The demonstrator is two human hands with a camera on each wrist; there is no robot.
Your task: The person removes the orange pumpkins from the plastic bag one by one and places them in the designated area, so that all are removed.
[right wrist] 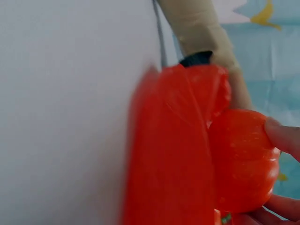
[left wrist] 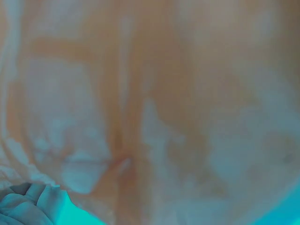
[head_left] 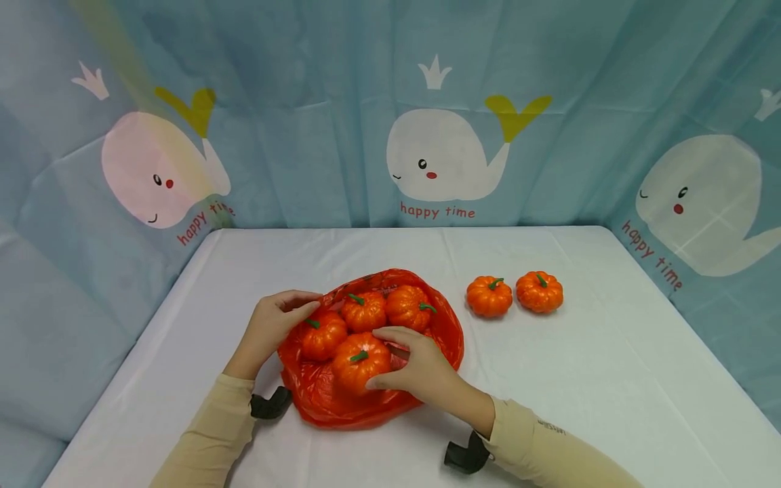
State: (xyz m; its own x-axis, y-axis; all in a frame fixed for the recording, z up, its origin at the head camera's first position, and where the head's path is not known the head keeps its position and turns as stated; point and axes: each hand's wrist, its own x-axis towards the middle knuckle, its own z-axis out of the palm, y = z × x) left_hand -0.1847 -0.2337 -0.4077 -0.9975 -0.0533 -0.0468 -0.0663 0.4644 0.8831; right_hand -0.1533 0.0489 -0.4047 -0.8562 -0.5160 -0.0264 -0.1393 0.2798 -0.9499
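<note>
Well apart from the fingers (head_left: pixel 396 334) of the right hand (head_left: pixel 427 373), beyond them and off to their right, two loose pumpkins are sitting side by side. The nearer pumpkin (head_left: pixel 489 296) is resting just beside the farther pumpkin (head_left: pixel 539 291), both with green stems pointing up. A white tablecloth (head_left: pixel 610 379) is lying under them and spreading out on every side of the fingers. Far beyond the fingertips a blue curtain (head_left: pixel 305 102) is hanging, showing white whales (head_left: pixel 439 159) and the words "happy time".
</note>
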